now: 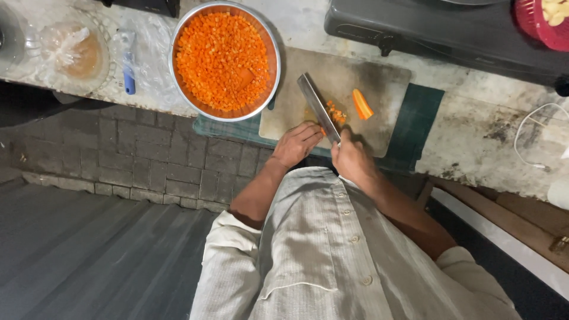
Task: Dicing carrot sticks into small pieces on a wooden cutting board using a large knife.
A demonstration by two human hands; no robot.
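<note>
Carrot pieces [336, 112] lie mid-way on the wooden cutting board [385, 77], which I take as my landmark: at its left edge sits the steel bowl [269, 41] of diced carrot, at its near edge my left hand [296, 143] rests half-curled holding nothing, my right hand [351, 157] grips the knife [317, 105], and a carrot chunk [362, 104] lies right of the blade.
</note>
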